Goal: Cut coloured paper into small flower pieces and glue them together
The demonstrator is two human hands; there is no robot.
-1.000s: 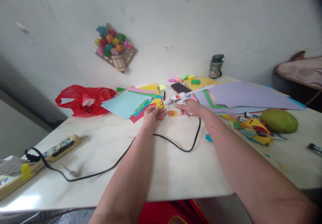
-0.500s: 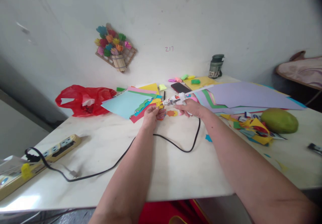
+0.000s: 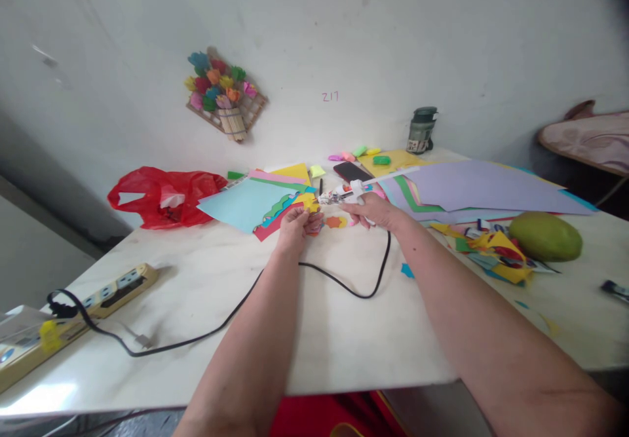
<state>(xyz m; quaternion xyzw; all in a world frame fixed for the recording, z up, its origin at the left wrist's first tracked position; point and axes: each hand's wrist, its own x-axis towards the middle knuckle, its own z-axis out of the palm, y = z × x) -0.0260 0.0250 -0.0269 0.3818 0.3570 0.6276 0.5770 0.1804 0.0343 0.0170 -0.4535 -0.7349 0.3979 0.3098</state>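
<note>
My right hand [image 3: 369, 210] is closed around a white glue gun [image 3: 354, 190], whose nozzle points left. A black cord [image 3: 339, 283] runs from the gun across the table. Between the fingertips of my left hand [image 3: 297, 225] is a small yellow paper piece [image 3: 311, 206], close to the nozzle; whether they touch I cannot make out. Orange and yellow paper cutouts [image 3: 337, 222] lie on the table between my hands. Just behind my left hand are a red sheet [image 3: 268, 227] and a light blue sheet [image 3: 246, 206].
A power strip [image 3: 122, 286] lies at the left, near a red plastic bag [image 3: 157, 191]. Purple sheets [image 3: 472, 188], paper scraps [image 3: 504, 253] and a green mango-like fruit [image 3: 545, 236] are on the right. At the back are a phone [image 3: 352, 171] and a dark bottle [image 3: 421, 130].
The yellow paper piece and the glue gun's nozzle have shifted very slightly relative to each other. Both hands keep their holds; otherwise almost nothing moves.
</note>
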